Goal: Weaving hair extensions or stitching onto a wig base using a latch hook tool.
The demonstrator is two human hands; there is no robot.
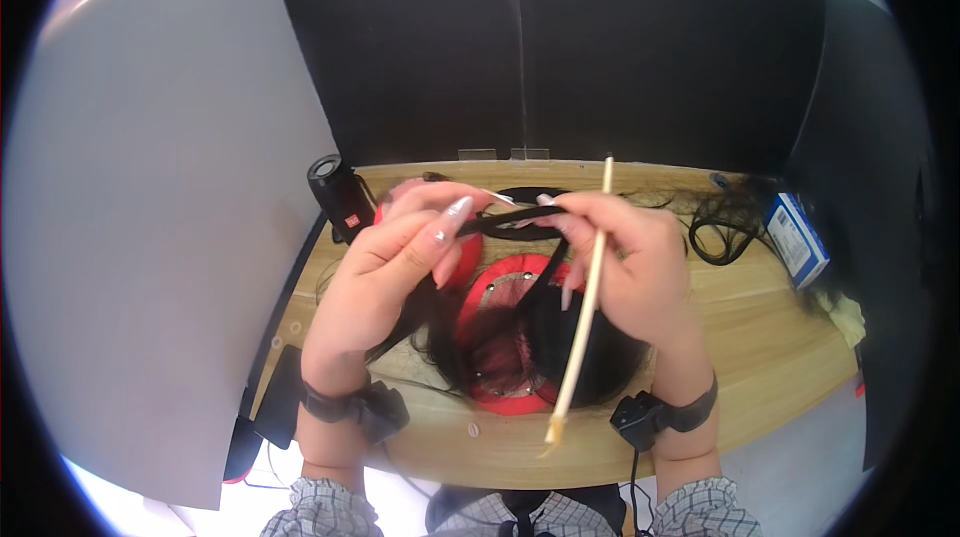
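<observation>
My left hand pinches one end of a flat strand of black hair between thumb and fingers. At the other end, my right hand grips the same strand with its fingertips. A thin pale wooden stick also rests in my right hand and slants down past the palm, with a frayed yellowish lower tip. Beneath both hands lies a red-rimmed mesh wig cap or form with small pins around its edge. Loose black hair spreads over its right side. My fingers partly hide the strand's ends.
A black cylindrical speaker stands at the back left of the wooden table. On the right are a coiled hair strand, a blue-and-white box bearing writing, and a pale yellow cloth. Black panels rise behind.
</observation>
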